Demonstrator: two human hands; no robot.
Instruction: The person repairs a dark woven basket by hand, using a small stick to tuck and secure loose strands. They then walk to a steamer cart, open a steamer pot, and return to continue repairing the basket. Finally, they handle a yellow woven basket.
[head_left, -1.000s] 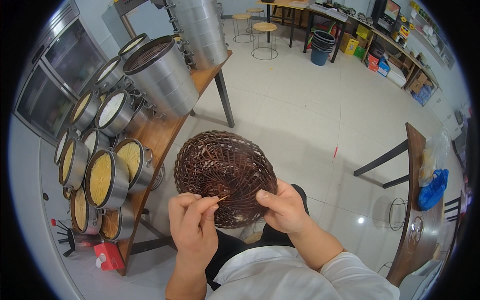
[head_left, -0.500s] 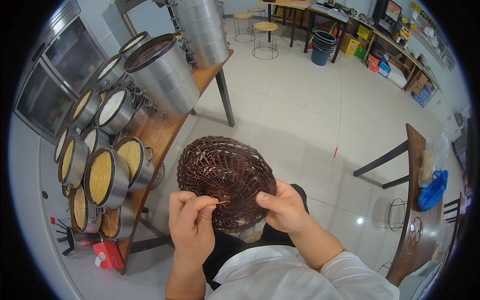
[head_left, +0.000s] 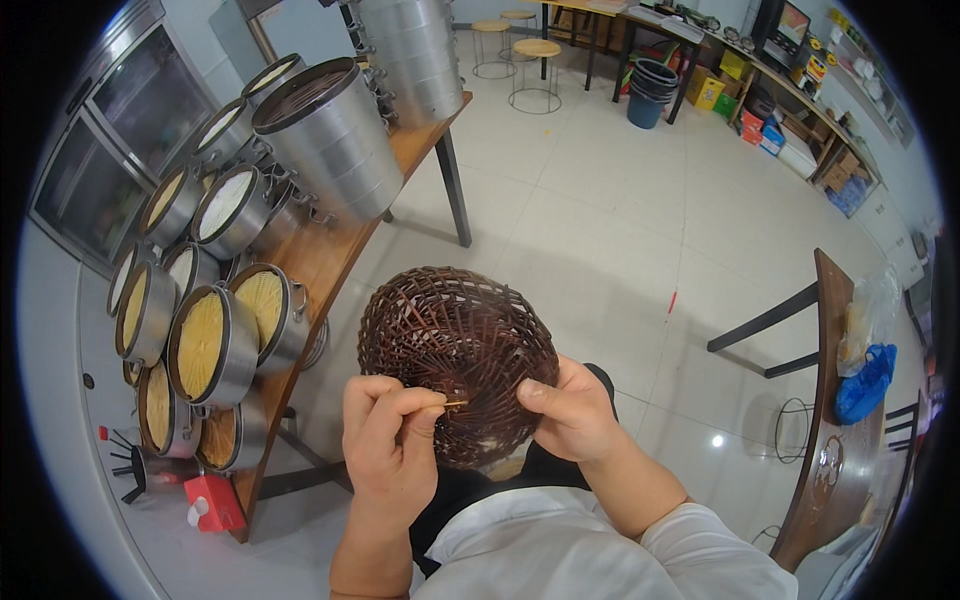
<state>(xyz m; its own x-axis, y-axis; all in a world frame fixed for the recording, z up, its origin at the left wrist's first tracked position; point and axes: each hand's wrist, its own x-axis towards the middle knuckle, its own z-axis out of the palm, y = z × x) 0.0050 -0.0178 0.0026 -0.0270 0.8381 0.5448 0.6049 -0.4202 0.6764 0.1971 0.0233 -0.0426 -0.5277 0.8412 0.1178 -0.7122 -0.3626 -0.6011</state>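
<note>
Far left: round metal pans (head_left: 242, 362) with yellow or white contents, grouped on a wooden table (head_left: 325, 245). Left hand (head_left: 390, 450): thumb and fingertips pinched together on a thin stick (head_left: 456, 403), its tip at the middle of a brown woven basket (head_left: 430, 320); whether the tip enters the weave is hard to make out. Basket: between the two hands. Right hand (head_left: 570, 412): clamped on the basket's right edge, thumb toward camera. Far right: blue plastic bag (head_left: 866, 385) on a dark table (head_left: 812, 490)
</note>
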